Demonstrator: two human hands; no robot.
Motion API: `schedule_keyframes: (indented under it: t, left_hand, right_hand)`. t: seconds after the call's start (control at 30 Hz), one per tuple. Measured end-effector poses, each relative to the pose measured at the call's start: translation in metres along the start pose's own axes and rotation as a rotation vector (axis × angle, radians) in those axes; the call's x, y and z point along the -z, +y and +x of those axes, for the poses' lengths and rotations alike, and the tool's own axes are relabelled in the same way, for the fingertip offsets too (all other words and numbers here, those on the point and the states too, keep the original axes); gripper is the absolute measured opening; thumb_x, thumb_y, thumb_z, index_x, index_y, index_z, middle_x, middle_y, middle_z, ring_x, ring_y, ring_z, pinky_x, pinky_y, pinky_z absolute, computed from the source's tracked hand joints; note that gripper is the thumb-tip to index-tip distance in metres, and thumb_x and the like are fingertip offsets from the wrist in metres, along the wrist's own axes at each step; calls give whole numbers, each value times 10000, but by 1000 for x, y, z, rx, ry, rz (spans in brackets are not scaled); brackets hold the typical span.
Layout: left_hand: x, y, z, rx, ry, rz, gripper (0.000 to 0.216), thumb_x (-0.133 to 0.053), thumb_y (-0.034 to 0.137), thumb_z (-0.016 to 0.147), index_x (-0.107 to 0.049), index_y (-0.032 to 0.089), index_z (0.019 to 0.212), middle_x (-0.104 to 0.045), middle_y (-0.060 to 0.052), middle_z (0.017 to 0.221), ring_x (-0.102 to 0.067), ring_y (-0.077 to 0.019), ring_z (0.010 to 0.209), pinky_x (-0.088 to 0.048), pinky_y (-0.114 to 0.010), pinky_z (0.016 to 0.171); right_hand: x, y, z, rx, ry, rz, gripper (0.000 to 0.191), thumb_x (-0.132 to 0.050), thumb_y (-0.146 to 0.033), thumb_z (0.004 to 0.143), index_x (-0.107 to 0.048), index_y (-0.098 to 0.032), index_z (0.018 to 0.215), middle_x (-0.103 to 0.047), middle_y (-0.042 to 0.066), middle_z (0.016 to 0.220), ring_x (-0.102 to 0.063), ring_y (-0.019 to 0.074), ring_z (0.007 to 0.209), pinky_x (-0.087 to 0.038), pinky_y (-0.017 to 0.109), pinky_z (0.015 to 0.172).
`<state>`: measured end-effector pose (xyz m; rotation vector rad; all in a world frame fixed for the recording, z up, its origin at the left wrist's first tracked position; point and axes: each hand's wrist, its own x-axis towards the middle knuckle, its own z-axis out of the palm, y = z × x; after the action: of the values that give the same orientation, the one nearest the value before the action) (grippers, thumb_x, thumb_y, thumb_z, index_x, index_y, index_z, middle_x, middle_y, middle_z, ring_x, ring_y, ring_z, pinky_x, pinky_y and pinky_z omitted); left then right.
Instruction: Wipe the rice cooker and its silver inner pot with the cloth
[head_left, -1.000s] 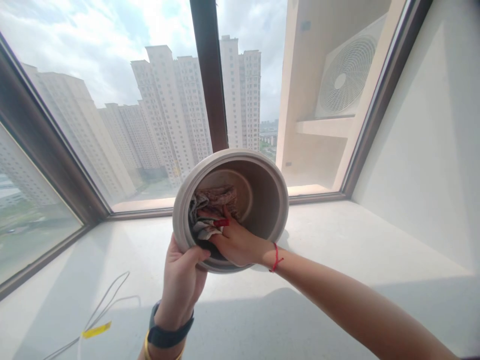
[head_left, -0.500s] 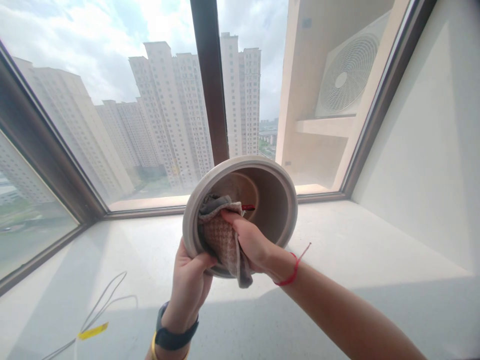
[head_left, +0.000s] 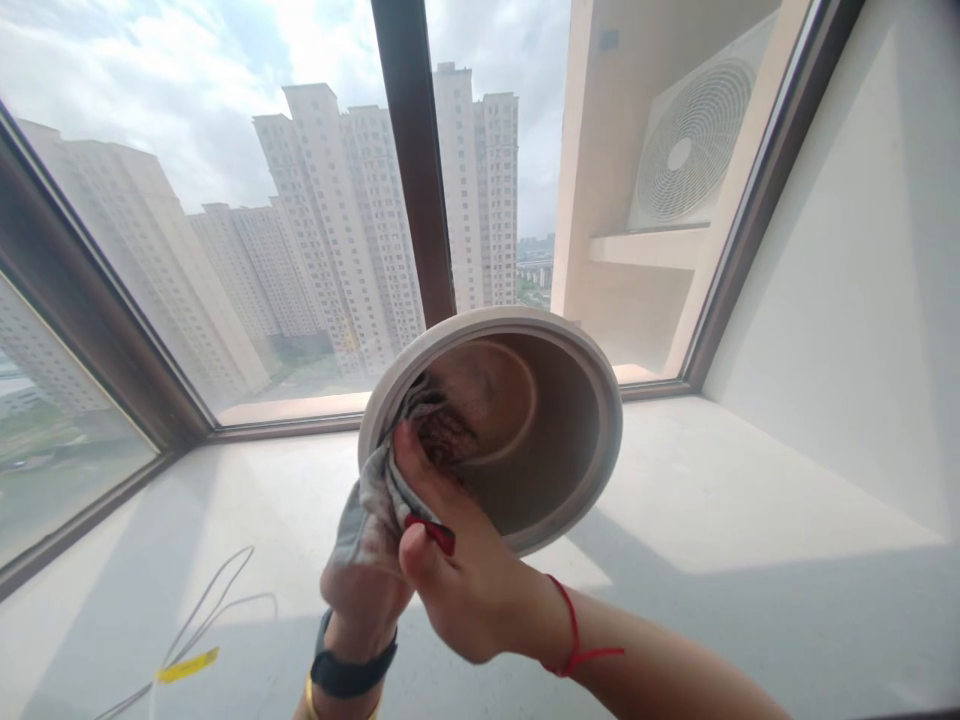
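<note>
- The left hand point(head_left: 364, 590) holds a round beige pot point(head_left: 559, 420) tilted up in front of the window point(head_left: 225, 230); its fingers are mostly hidden behind the cloth.
- The right hand point(head_left: 457, 570) pinches a grey-brown cloth point(head_left: 375, 500) against the pot's inner wall and rim.
- A white cable point(head_left: 202, 620) on the sill point(head_left: 712, 480) carries a yellow tag point(head_left: 184, 663); any writing is unreadable.

A pale window-ledge surface point(head_left: 712, 480) is seen below the glass; thin white cables point(head_left: 202, 610) (with a yellow tag point(head_left: 185, 663)) are laid on it at the left.
</note>
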<state>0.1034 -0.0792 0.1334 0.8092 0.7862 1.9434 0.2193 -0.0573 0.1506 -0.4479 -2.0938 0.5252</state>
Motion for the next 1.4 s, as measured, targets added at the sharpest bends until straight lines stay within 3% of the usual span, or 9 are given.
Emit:
schedule_keyframes:
  t: [0.13, 0.37, 0.5, 0.63, 0.77, 1.0, 1.1, 1.23, 1.4]
  left_hand:
    - [-6, 16, -2, 55, 11, 9, 263, -862, 233, 547, -728, 234, 774, -703, 11, 652, -597, -125, 504, -543, -219, 493]
    - [-9, 30, -5, 141, 2, 105, 427, -839, 173, 562, -743, 252, 971, -738, -1, 743, -652, -166, 541, -548, -234, 453]
    - [-4, 44, 1, 61, 57, 130, 478, -812, 142, 517, -748, 255, 977, -755, -22, 807, -700, -210, 655, -591, -263, 540]
    - [5, 63, 15, 126, -8, 212, 508, -836, 141, 494, -769, 247, 987, -762, -41, 812, -709, -234, 698, -585, -259, 532]
    - [9, 69, 28, 213, -115, 238, 463, -846, 103, 505, -770, 216, 948, -756, -37, 781, -713, -221, 681, -562, -228, 517]
    - [15, 34, -17, 290, -147, 281, 931, -868, 320, 707, -424, 413, 1520, -640, -101, 1413, -713, -310, 1089, -606, -366, 796]
    - [14, 8, -41, 455, -168, 322, 733, -827, 472, 746, -578, 299, 1413, -684, -163, 1329, -692, -366, 1139, -584, -455, 861]
    - [9, -16, -43, 451, -86, 227, 481, -807, 410, 735, -732, 190, 1156, -778, -132, 1088, -692, -363, 1124, -543, -494, 976]
    - [21, -15, -30, 513, -19, 284, 308, -770, 323, 694, -748, 140, 940, -790, -106, 879, -745, -317, 864, -600, -459, 802]
  right_hand:
    - [4, 6, -13, 27, -57, -15, 567, -419, -384, 1057, -345, -212, 1592, -412, 117, 1612, -352, 266, 1512, -315, 509, 1245]
    - [14, 21, -30, 109, -257, -302, 757, -551, -425, 995, -230, -127, 1614, -434, 218, 1576, -446, 334, 1448, -412, 521, 1165]
    - [28, 25, -41, 235, -362, -602, 717, -613, -365, 957, -316, -222, 1593, -531, 183, 1513, -609, 341, 1266, -499, 523, 1048]
    - [50, 50, -51, 493, -270, -897, 519, -555, -204, 953, -545, -356, 1449, -757, 102, 1176, -729, 287, 882, -569, 474, 791]
    - [74, 66, -55, 704, -197, -900, 371, -558, -192, 946, -673, -309, 1279, -786, 60, 938, -705, 222, 768, -539, 389, 691]
    - [89, 57, -63, 656, -94, -924, 218, -635, -215, 931, -704, -265, 1133, -707, -15, 703, -549, 150, 556, -387, 358, 524]
    - [81, 51, -65, 609, -20, -932, 235, -621, -229, 935, -708, -247, 1152, -780, 34, 934, -632, 185, 707, -441, 385, 598]
    - [68, 46, -64, 641, -42, -919, 195, -617, -254, 938, -728, -281, 1095, -743, -9, 768, -552, 159, 576, -394, 360, 543]
    - [73, 67, -64, 667, -148, -911, 281, -600, -207, 939, -692, -264, 1199, -729, 10, 764, -606, 174, 626, -441, 350, 603]
